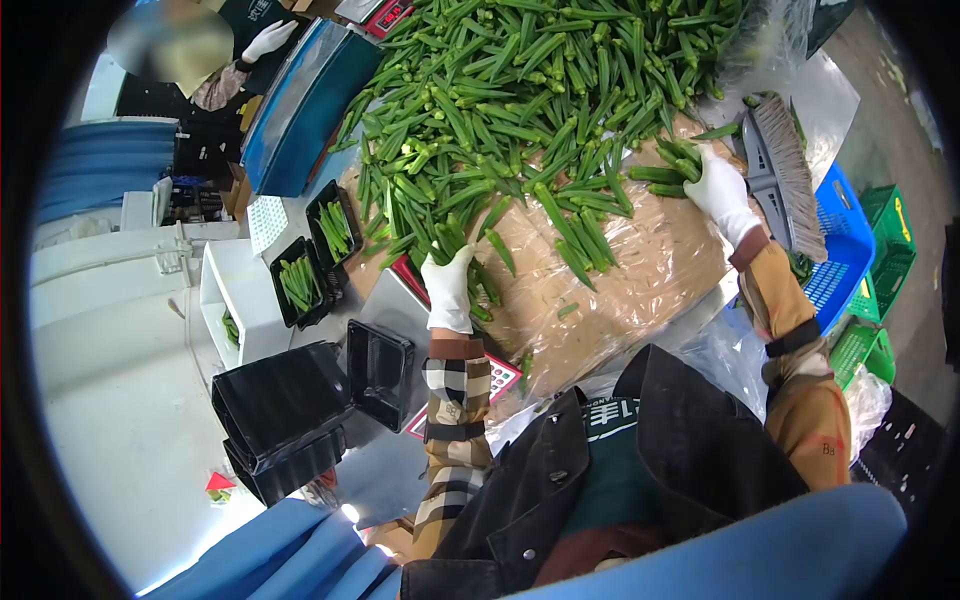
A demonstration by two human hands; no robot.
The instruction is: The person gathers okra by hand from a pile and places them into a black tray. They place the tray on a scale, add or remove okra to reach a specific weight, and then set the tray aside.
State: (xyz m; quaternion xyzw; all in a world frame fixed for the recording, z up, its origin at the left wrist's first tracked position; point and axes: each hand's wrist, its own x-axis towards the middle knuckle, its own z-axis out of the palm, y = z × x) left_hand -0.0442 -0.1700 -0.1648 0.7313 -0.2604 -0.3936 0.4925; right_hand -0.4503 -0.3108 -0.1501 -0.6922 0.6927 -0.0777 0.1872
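Note:
A large heap of green okra (pixel 530 80) spreads over a brown, plastic-covered surface (pixel 640 270). At the heap's near left edge is my left hand (pixel 449 292) in a white glove, its fingers closed around some okra pods. My right hand (pixel 718 198), gloved too, grips a small bunch of okra (pixel 670 175) at the right side of the heap. Several loose pods (pixel 570 235) lie between the two hands. Beside my left hand, partly covered by it and by pods, is a red-edged scale (pixel 507 376) with a keypad.
Left of the heap stand two black trays of okra (pixel 298 284), (pixel 333 226). Nearer are a black tray (pixel 380 372) and stacked black trays (pixel 280 400). A brush (pixel 785 165) and blue basket (pixel 845 240) are at right. Another person's gloved hand (pixel 268 42) shows top left.

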